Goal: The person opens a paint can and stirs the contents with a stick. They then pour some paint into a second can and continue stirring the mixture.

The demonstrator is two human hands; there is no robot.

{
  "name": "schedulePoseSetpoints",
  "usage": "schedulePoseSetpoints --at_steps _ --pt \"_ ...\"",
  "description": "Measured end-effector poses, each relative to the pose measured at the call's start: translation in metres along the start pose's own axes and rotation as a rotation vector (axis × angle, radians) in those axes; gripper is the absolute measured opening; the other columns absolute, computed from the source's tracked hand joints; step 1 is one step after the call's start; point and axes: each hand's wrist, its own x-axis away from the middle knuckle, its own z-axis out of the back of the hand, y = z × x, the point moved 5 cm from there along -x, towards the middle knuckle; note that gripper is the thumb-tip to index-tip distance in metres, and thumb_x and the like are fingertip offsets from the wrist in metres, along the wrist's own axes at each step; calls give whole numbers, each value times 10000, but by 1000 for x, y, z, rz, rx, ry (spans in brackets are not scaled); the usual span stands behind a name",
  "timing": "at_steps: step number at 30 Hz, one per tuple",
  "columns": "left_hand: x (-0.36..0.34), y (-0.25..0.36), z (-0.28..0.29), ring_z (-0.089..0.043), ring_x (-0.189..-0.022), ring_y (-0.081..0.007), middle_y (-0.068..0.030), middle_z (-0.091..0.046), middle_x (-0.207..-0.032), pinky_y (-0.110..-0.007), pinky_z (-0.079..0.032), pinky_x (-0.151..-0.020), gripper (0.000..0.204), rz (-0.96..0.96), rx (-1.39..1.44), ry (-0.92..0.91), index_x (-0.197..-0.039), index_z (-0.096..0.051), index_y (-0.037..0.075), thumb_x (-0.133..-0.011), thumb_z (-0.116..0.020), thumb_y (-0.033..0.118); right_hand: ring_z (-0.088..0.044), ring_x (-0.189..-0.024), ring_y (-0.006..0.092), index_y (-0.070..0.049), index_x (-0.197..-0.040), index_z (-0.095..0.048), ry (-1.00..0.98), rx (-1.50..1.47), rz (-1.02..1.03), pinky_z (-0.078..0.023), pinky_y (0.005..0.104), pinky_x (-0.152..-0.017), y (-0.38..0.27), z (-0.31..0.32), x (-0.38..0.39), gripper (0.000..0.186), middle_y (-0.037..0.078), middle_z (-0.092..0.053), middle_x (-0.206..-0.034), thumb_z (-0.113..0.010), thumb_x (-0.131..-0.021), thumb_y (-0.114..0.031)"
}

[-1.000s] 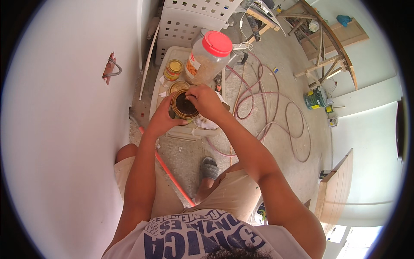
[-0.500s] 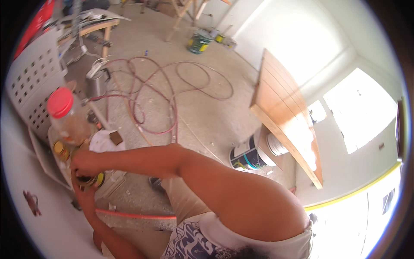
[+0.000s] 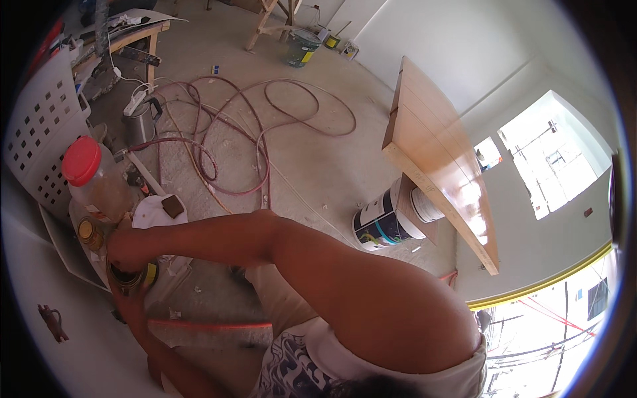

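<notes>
Metal, round and yellow-labelled, an open can is sitting by the edge of a pale plastic stand; the left hand is grasping its side, presumably steadying it, while the right hand is partly covering its mouth, grip impossible to tell.

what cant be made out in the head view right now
Right hand: head view, fingertips hidden by the hand itself.
Open can: head view, inside partly hidden by the right hand, the rest too dark.
Wooden trestle: head view, top cut off by the upper edge.
</notes>
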Motion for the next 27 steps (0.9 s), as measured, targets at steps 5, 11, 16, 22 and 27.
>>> schedulePoseSetpoints --at_steps 5,11,16,22,27 --pt "7 51 -12 -470 -1437 -271 -147 -457 -1583 -419 -342 -1214 1030 -34 27 34 -1626 -332 65 -754 -877 12 -747 -858 394 -67 -880 -789 71 161 -36 -584 488 -764 -2 12 3 140 189 -752 -870 -711 -788 -138" --pt "5 45 -11 -502 -1411 -252 -115 -529 -1499 -409 -380 -1196 1053 -21 117 36 -1567 -389 54 -686 -963 121 -720 -906 375 -69 -911 -755 166 -211 116 -550 487 -825 -2 24 4 109 163 -735 -914 -713 -857 -153" --pt "8 44 -2 -504 -1402 -249 -111 -527 -1484 -406 -385 -1198 1089 -64 75 57 -1577 -389 54 -663 -975 138 -694 -926 392 -42 -935 -745 -71 -33 -10 -543 497 -838 -14 32 10 149 175 -732 -937 -692 -901 -177" --pt "10 49 -5 -496 -1406 -257 -119 -525 -1472 -404 -381 -1198 1093 -137 135 63 -1575 -402 44 -653 -979 153 -695 -914 377 -35 -963 -742 26 -13 44 -538 482 -825 -14 35 10 139 175 -729 -928 -670 -915 -143" --pt "11 47 -4 -494 -1409 -262 -129 -519 -1479 -399 -376 -1202 1110 -137 158 74 -1575 -399 35 -643 -985 173 -697 -907 369 -25 -981 -744 11 -311 38 -537 462 -818 -22 38 10 140 176 -730 -921 -671 -912 -122"
